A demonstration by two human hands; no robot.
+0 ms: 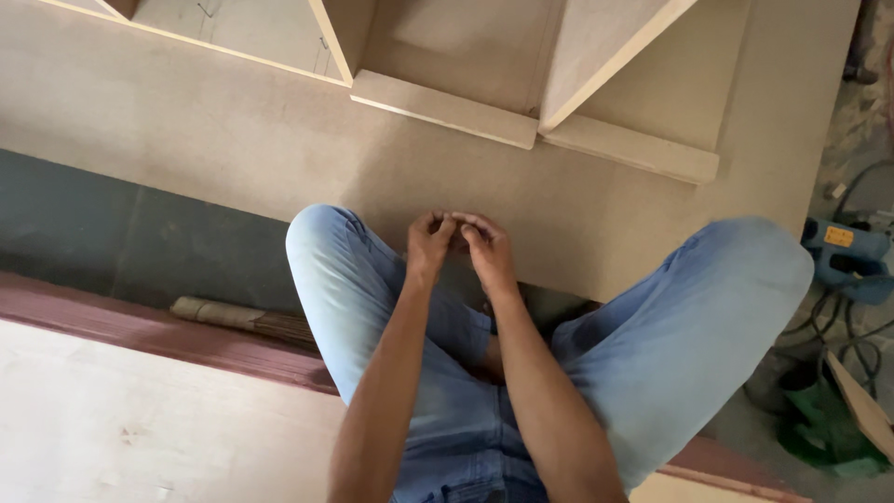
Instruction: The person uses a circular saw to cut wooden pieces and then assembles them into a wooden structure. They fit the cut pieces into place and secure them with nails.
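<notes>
I sit with my knees apart in light blue jeans. My left hand [427,244] and my right hand [488,250] meet between my knees, fingertips curled and pressed together. Something small may be pinched between the fingers, but it is hidden. Just beyond my hands lies a large tan fibreboard sheet [233,140] on the floor. On it stands a frame of fibreboard panels [445,107] with upright dividers.
A blue power tool [847,256] with black cables lies on the floor at the right. A green object [824,424] sits below it. A small hand broom [242,319] lies left of my knee. A pale plywood board with a reddish edge [140,410] fills the lower left.
</notes>
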